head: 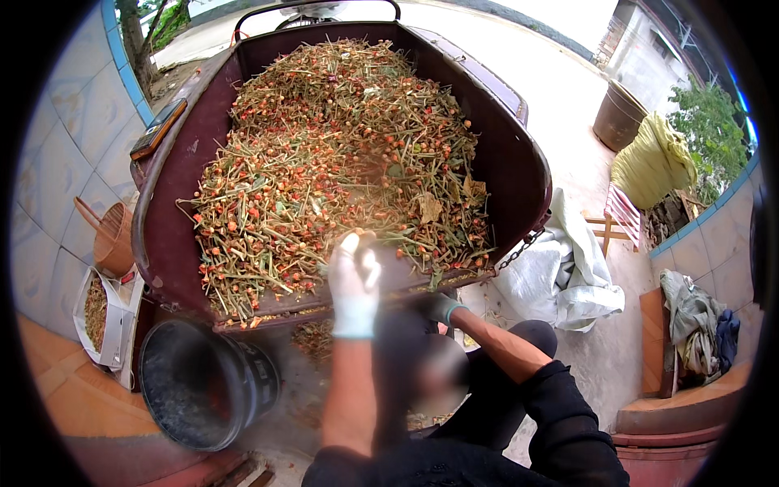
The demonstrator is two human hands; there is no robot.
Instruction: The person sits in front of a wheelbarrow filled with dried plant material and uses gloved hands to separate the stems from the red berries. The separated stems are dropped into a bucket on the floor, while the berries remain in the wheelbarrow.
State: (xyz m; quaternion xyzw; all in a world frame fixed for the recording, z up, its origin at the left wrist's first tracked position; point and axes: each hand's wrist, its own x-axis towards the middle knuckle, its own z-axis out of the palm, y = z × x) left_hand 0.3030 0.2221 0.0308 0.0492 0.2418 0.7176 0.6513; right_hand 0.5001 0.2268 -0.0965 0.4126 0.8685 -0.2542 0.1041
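A large heap of cut dry stems with small red and orange pieces, perhaps pepper tops, fills a dark red metal cart bed. My left hand, in a white glove, is raised over the bed's near edge at the front of the heap. Its fingers look bent, but blur hides whether anything is between them. Lower and to the right, my right hand, in a darker glove, is beside the bed's near edge above my knees. Its fingers are in shadow, so its grip cannot be seen.
A black bucket lies tilted below the bed's left corner. Left of it are a white box of stems and an orange basket. A white woven sack lies right, near the bed's chain. A radio-like device rests at the bed's left edge.
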